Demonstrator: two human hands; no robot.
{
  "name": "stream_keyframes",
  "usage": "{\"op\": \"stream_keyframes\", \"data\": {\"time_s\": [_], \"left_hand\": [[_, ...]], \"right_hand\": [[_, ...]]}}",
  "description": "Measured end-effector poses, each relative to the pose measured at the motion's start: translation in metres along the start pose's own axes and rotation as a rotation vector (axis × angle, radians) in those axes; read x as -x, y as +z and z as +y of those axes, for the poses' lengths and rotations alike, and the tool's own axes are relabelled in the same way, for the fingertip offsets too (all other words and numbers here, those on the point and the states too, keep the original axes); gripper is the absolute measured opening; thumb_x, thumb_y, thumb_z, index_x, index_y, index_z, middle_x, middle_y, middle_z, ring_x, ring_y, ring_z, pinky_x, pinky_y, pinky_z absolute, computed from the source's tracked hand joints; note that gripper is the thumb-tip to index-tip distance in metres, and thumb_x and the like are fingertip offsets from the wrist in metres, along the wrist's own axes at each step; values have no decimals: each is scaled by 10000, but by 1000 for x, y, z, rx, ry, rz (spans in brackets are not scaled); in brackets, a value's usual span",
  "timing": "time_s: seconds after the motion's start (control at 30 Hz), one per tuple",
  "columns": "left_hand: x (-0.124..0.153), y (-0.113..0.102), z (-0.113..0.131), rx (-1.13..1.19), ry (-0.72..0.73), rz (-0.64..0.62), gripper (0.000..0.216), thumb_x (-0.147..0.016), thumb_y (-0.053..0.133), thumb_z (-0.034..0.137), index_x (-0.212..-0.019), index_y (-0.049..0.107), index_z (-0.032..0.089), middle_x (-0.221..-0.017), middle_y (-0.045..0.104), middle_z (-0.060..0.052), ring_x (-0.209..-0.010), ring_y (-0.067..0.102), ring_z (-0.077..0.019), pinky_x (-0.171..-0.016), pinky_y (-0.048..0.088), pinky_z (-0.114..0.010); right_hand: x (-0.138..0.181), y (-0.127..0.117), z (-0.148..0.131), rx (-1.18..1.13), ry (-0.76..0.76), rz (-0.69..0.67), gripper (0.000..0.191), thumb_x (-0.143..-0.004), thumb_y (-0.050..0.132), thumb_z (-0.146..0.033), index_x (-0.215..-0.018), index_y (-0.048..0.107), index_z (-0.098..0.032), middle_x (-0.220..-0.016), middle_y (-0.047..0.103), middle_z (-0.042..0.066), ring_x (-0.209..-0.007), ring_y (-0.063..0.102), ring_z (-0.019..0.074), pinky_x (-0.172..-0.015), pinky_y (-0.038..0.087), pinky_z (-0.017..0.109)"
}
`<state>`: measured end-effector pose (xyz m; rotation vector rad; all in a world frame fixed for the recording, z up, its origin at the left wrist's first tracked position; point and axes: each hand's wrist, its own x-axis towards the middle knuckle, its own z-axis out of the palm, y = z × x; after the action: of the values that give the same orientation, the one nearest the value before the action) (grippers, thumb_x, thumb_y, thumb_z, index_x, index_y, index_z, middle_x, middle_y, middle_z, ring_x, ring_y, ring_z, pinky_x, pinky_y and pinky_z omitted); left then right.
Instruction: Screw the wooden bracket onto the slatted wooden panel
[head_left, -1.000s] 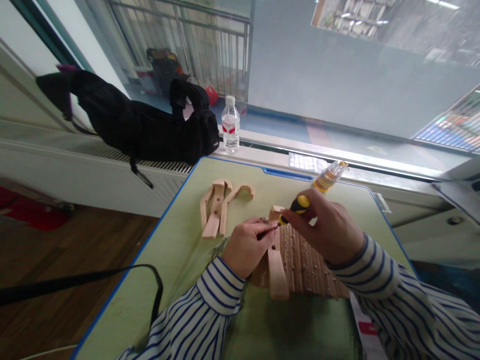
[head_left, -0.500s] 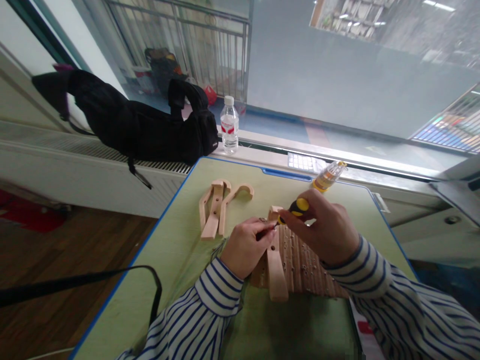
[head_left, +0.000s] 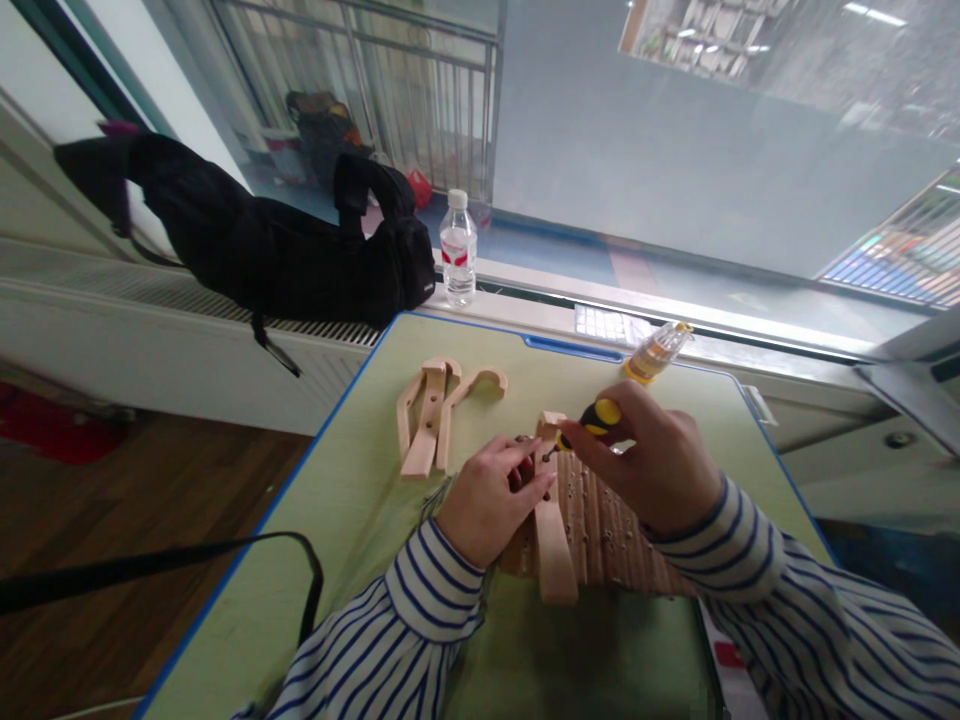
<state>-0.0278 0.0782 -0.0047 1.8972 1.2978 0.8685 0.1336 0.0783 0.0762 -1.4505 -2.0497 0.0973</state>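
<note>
My right hand (head_left: 651,468) is closed round a small yellow-and-black screwdriver (head_left: 589,420), whose tip points left and down toward a pale wooden hook piece (head_left: 553,535). That piece lies on a stack of slatted wooden boards (head_left: 615,535) with small holes. My left hand (head_left: 491,500) rests beside the hook piece, fingers curled and pinched near the screwdriver tip; what they hold is too small to name. Both sleeves are blue-and-white striped.
Three more curved wooden pieces (head_left: 433,420) lie on the green table (head_left: 352,520) to the left. A small amber bottle (head_left: 654,355) lies at the far edge. A water bottle (head_left: 458,250) and black bag (head_left: 270,245) sit on the sill. A black strap (head_left: 225,560) crosses the table's left edge.
My left hand's fingers have loosened and shifted slightly along the hook piece. The right hand with the screwdriver has stayed nearly still.
</note>
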Motion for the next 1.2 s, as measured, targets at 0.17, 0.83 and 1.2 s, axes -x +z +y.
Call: {"op": "stream_keyframes", "data": {"time_s": [0.17,0.83,1.2], "left_hand": [[-1,-1,0,-11,-1,-16,346,-798,558,315,-1122,596,200,-774,554,-10,-656,543,-126,-637,451,-245],[1,-2,1,-36,-10,-48,319,-826,525,305,-1119,583,192,-790,534,-8,-670,534,-125,-650,434,-250],[1,0,-3,-48,2,-34,305,-821,534,314,-1101,588,204,-793,529,0,-676,530,-120,-654,436,-244]], "right_hand": [[0,1,1,0,-8,7,242,-761,579,-411,-755,448,-207,-608,607,-21,-484,587,96,-418,398,175],[0,3,1,88,-108,38,293,-821,525,-357,-1059,494,-188,-729,645,7,-565,621,108,-521,468,207],[-2,-3,-4,17,-82,-102,400,-773,496,-209,-1163,418,-166,-789,640,3,-589,594,105,-552,469,222]]}}
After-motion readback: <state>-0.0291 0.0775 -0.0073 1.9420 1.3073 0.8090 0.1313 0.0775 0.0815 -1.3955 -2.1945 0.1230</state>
